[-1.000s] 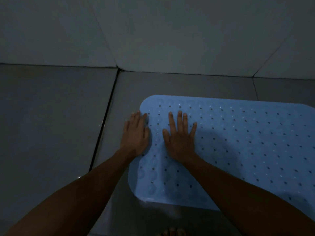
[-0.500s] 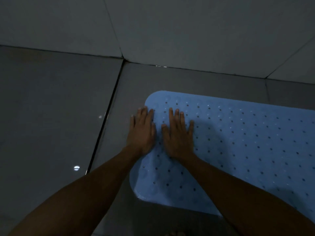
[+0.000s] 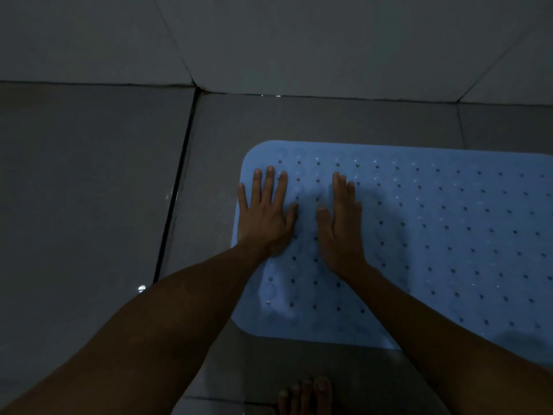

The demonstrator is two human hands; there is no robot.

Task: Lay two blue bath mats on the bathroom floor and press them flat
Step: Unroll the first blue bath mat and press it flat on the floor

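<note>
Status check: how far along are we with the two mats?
Done: one blue bath mat lies on the floor tiles. In hand: the left hand and right hand press its left end flat. Left: no second mat is in view.

Blue holed bath mat (image 3: pixel 419 235), flat on floor (image 3: pixel 89 205)

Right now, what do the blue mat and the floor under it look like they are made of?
Blue mat: probably soft rubber or PVC with a matte finish; it has rows of small punched holes, faint round suction-cup bumps and a rounded corner, and lies limp under the left hand and right hand.
Floor: looks like large grey glazed tiles with dark grout lines and small glints of reflected light.
</note>
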